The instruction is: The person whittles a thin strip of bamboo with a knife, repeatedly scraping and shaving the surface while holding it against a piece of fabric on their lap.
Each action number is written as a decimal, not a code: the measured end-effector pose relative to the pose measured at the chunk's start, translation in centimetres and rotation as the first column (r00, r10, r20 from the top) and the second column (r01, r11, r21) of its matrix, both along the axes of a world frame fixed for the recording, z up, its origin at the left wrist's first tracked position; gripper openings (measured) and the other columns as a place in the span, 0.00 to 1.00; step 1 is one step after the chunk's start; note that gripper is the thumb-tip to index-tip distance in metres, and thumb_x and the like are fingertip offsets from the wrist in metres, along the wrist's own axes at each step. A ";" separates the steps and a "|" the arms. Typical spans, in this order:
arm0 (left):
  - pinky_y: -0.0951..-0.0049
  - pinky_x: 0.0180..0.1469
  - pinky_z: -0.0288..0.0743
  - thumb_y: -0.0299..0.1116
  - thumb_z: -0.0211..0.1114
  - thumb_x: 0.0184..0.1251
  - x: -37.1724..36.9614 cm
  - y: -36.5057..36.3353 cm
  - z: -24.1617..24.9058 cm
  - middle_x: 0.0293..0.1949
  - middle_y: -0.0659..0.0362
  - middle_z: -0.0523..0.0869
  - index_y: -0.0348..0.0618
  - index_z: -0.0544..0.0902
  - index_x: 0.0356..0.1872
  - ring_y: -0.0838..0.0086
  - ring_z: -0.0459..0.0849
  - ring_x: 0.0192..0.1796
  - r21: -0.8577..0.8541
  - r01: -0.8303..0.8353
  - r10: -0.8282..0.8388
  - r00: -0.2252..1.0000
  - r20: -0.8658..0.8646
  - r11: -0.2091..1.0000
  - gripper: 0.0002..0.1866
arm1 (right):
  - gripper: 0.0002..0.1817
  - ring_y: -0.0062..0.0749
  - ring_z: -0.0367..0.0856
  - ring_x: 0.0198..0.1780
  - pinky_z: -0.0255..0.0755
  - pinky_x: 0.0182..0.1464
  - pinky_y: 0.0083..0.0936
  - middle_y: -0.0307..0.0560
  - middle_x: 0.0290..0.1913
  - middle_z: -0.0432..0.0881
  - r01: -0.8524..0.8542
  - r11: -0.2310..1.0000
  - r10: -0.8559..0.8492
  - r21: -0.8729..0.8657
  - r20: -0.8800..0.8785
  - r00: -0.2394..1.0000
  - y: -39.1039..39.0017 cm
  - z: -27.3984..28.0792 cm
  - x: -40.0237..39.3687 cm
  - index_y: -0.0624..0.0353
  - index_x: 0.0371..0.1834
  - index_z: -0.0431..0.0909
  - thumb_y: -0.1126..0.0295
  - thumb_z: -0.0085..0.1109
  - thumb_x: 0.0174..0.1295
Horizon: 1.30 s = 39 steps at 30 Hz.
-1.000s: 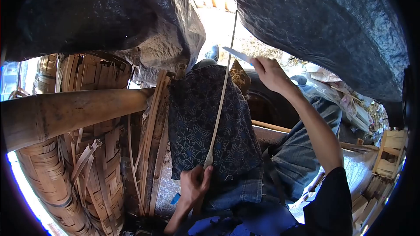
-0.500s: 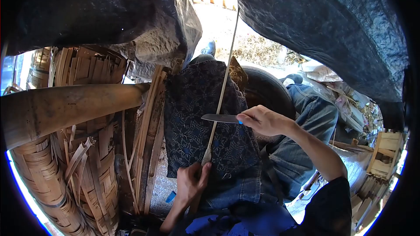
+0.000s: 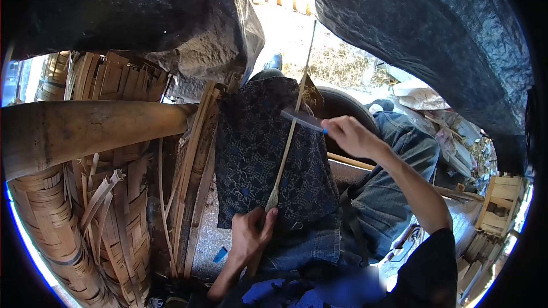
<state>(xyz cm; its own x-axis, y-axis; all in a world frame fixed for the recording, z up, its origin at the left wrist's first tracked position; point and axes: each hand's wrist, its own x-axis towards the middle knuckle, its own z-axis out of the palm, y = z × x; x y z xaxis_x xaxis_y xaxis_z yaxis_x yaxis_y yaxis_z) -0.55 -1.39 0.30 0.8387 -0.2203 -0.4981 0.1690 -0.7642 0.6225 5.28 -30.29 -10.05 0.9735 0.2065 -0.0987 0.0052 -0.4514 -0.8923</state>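
Observation:
My left hand [image 3: 254, 234] is closed around the near end of a long thin bamboo strip [image 3: 289, 145], thumb laid along it. Just beyond the thumb the strip has a wider, pale, frayed-looking part. From there it runs away from me over a dark patterned cloth [image 3: 251, 148] spread on my lap. My right hand [image 3: 353, 136] grips the handle of a knife [image 3: 304, 120], whose blade lies across the strip well up its length. Most of the handle is hidden inside the fingers.
A thick bamboo pole [image 3: 103, 131] juts in from the left above woven bamboo baskets [image 3: 43, 217]. Split bamboo slats [image 3: 197, 177] stand beside the cloth. A dark tarp [image 3: 411, 17] hangs overhead. A round tyre-like object [image 3: 342, 100] sits beyond my right hand, and a wooden crate [image 3: 502, 199] stands far right.
My right hand has moved the knife farther up the strip, away from my left hand, and the blade has tilted. The left hand keeps its hold in nearly the same place.

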 end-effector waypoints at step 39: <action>0.68 0.17 0.55 0.37 0.64 0.64 -0.3 0.0 -0.3 0.08 0.53 0.66 0.32 0.71 0.14 0.80 0.59 0.14 -0.032 -0.017 0.017 1.000 0.017 0.999 0.23 | 0.16 0.24 0.68 0.18 0.62 0.23 0.29 0.46 0.18 0.72 -0.026 0.998 0.033 0.062 -0.106 0.994 1.8 3.4 -2.5 0.63 0.26 0.72 0.66 0.45 0.71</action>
